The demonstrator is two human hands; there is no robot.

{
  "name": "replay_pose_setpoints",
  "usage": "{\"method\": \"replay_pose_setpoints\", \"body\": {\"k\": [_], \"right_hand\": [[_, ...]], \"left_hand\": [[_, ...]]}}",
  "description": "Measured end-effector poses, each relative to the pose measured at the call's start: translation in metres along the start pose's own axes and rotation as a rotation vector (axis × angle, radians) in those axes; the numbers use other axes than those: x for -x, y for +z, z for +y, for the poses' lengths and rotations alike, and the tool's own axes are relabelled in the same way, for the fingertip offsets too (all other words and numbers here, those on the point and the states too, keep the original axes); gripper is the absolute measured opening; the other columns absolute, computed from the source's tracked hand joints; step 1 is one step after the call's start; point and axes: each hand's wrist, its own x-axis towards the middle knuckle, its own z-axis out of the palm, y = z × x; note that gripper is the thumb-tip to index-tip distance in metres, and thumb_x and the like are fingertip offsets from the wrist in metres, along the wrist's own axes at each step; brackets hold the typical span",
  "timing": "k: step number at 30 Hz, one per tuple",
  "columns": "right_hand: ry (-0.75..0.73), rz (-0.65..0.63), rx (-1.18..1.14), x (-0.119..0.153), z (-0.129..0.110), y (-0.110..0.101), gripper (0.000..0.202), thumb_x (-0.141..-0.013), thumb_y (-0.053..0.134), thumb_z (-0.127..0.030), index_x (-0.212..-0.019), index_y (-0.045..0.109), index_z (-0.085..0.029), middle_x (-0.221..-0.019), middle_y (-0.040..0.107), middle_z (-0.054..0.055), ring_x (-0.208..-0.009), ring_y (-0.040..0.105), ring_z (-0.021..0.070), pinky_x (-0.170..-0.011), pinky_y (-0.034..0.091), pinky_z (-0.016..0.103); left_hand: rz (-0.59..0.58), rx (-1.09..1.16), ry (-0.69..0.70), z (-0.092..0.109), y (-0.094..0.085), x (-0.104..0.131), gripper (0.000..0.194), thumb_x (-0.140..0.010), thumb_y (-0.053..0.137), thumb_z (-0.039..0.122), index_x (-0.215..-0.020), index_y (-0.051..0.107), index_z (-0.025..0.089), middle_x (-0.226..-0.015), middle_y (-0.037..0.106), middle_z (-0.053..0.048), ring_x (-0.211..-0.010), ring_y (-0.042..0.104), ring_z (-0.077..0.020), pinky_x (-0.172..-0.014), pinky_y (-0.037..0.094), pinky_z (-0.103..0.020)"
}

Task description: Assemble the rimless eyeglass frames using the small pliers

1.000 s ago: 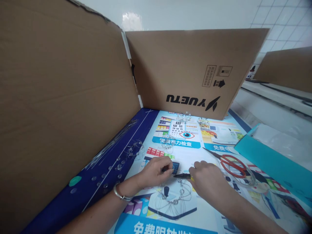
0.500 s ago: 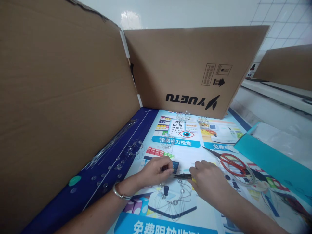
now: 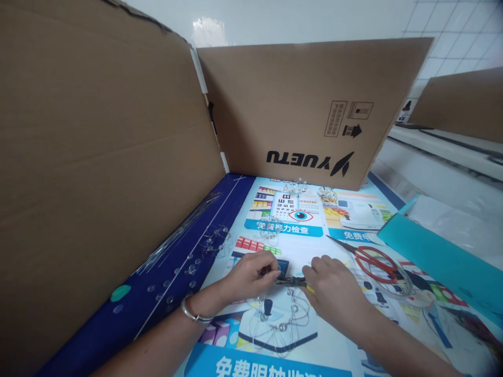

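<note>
My left hand (image 3: 251,272), with a silver bangle at the wrist, pinches the top of a thin wire piece strung with clear beads (image 3: 280,319) that lies on the printed poster (image 3: 283,230). My right hand (image 3: 334,290) grips dark pliers (image 3: 293,281) whose tip meets the wire right at my left fingertips. The two hands are almost touching above the bead loops.
Red-handled scissors (image 3: 373,261) lie just right of my hands. Loose clear beads (image 3: 188,269) and straight wires (image 3: 176,233) lie on the blue strip at left. Cardboard walls (image 3: 98,157) stand left and behind. A teal box (image 3: 440,262) sits at right. More bead clusters (image 3: 294,187) lie at the back.
My right hand has slid a little left, bringing the pliers' tip closer to my left fingers. The view has shifted slightly.
</note>
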Motion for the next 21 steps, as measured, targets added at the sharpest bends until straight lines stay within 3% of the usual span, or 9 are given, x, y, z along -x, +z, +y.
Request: {"method": "replay_pose_setpoints", "body": {"k": [9, 21], "right_hand": [[-0.03, 0.005, -0.012, 0.001, 0.002, 0.012, 0.009, -0.077, 0.052, -0.017, -0.084, 0.056, -0.02, -0.083, 0.055, 0.004, -0.081, 0.047, 0.0195, -0.068, 0.029, 0.031], [-0.052, 0.009, -0.012, -0.003, 0.004, 0.016, 0.009, -0.077, 0.052, -0.018, -0.084, 0.057, -0.02, -0.083, 0.056, 0.005, -0.079, 0.046, 0.0193, -0.066, 0.028, 0.031]], "left_hand": [[-0.007, -0.006, 0.0, 0.0, 0.0, -0.001, 0.008, -0.081, 0.049, 0.017, -0.074, 0.053, 0.014, -0.069, 0.054, -0.001, -0.059, 0.046, -0.0095, -0.055, 0.038, -0.022], [-0.056, -0.033, 0.029, -0.001, -0.001, -0.001, 0.013, -0.087, 0.045, 0.021, -0.077, 0.052, 0.014, -0.072, 0.055, -0.002, -0.063, 0.048, -0.0105, -0.059, 0.038, -0.023]]}}
